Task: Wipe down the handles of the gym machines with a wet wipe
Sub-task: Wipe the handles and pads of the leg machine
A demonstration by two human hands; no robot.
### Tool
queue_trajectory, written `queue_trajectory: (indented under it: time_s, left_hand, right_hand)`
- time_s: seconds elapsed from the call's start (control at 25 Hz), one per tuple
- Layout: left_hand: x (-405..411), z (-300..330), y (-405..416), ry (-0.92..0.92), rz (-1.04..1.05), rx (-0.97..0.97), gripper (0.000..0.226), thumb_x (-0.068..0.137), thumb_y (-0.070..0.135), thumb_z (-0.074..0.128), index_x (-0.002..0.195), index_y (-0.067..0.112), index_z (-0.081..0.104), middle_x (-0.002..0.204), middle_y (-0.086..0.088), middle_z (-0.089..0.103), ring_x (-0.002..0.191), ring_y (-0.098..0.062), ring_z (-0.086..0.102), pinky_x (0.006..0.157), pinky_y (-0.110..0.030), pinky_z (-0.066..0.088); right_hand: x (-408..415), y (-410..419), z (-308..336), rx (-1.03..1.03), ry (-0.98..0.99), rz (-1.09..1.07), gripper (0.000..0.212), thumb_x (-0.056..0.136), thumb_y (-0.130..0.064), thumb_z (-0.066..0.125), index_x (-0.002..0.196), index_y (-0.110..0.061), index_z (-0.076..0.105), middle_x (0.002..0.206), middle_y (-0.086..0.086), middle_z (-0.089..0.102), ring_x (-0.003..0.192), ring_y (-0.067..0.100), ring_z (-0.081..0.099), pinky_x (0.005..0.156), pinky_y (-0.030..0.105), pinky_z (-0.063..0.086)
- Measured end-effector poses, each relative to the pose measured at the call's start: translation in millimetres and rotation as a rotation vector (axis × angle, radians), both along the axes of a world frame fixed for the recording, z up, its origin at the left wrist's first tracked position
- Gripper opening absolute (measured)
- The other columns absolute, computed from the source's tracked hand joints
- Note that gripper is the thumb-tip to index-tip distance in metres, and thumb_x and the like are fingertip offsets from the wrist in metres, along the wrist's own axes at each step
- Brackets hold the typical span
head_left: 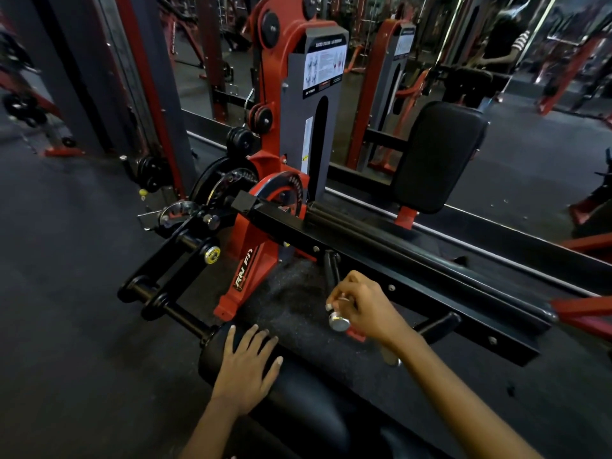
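My right hand [362,306] curls around a machine handle just above its chrome end cap [338,324]. The handle's black grip [331,268] runs up from my fingers toward the black frame beam [414,260]. A small white sliver shows at my fingertips; I cannot tell whether it is the wet wipe. My left hand [246,366] lies flat, fingers spread, on the black roller pad [212,354] at the bottom centre. A second black handle [437,324] sticks out to the right of my right wrist.
The red and grey weight tower [298,120] stands ahead, with a black back pad [437,157] to its right. A black lever arm with rollers [165,279] juts left over the dark rubber floor. A person [503,44] stands at the far upper right among other machines.
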State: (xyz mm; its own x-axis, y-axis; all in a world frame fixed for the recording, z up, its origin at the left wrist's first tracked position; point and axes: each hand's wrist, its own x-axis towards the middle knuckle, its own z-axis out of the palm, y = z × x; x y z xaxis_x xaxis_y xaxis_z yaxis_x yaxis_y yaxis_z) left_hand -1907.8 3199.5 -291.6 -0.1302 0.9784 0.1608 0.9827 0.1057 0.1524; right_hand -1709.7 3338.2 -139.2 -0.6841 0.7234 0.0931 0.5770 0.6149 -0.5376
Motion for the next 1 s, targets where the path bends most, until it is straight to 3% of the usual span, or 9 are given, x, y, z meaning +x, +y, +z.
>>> queue_trajectory:
  time_s: [0.12,0.28,0.8,1.0]
  left_hand:
    - [0,0,0,0.014,-0.004,0.011,0.051,0.093,0.049,0.028,0.111,0.025,0.069,0.114,0.006,0.065,0.118,-0.018,0.055,0.111,-0.045,0.005]
    - [1,4,-1,0.015,-0.008,-0.003,0.047,0.090,0.049,0.034,0.112,0.025,0.068,0.116,0.007,0.064,0.119,-0.018,0.055,0.112,-0.045,0.005]
    - [-2,1,-3,-0.004,-0.004,-0.026,0.046,0.092,0.051,0.034,0.115,0.026,0.065,0.121,0.006,0.061,0.123,-0.017,0.051,0.110,-0.048,0.011]
    - [-2,1,-3,-0.003,-0.010,-0.012,0.046,0.092,0.050,0.034,0.115,0.026,0.066,0.121,0.006,0.062,0.123,-0.018,0.051,0.111,-0.047,0.009]
  right_hand:
    - [-16,11,-2,0.096,-0.113,0.003,0.006,0.085,-0.008,0.063,0.088,-0.011,0.067,0.091,-0.007,0.040,0.079,0.010,0.048,0.066,0.013,0.041]
    - [-35,36,-7,0.189,-0.177,-0.023,0.009,0.085,-0.004,0.058,0.087,-0.009,0.065,0.092,-0.002,0.040,0.082,0.022,0.052,0.071,0.033,0.049]
    - [-65,95,-33,0.396,-0.248,-0.048,0.005,0.081,0.001,0.064,0.086,-0.001,0.065,0.089,0.015,0.051,0.076,0.033,0.052,0.061,0.031,0.036]
    - [-66,104,-24,0.225,-0.265,-0.053,0.009,0.087,-0.006,0.060,0.090,-0.006,0.068,0.097,0.010,0.051,0.084,0.029,0.055,0.075,0.039,0.050]
